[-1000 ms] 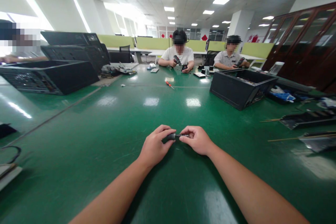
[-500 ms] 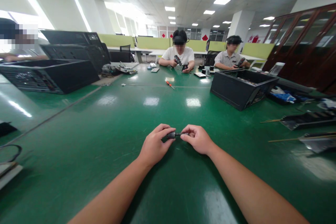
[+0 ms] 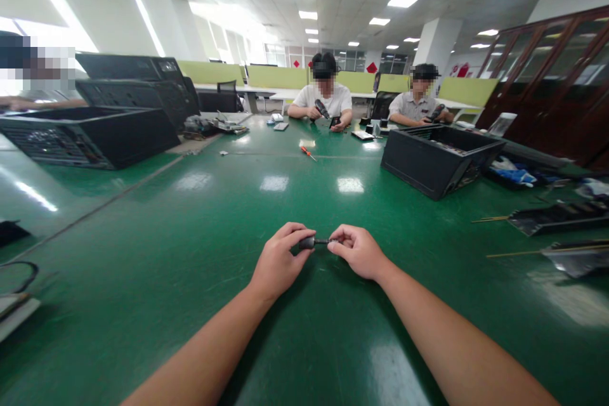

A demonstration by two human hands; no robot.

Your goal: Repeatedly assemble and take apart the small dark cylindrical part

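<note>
Above the green table (image 3: 204,235), close in front of me, both hands grip one small dark tool: a black cylinder with a thin shaft (image 3: 307,243), lying level from left to right. My left hand (image 3: 281,260) is closed round the thick cylindrical end, fingertips and thumb on either side of it. At the other end, my right hand (image 3: 358,252) pinches the thin shaft between thumb and fingers. A short length of shaft shows between the two hands. The fingers of my right hand hide its far tip.
Black computer cases stand at left (image 3: 118,136) and right (image 3: 435,165). An orange screwdriver (image 3: 307,152) lies farther back. Across the table sit two people (image 3: 321,101), each holding a dark power tool; another person is at far left. Metal parts with thin rods (image 3: 556,216) lie at right.
My left hand has shifted slightly left with the thick end, so the gap between the hands is a little wider. My right hand stays nearly in place.
</note>
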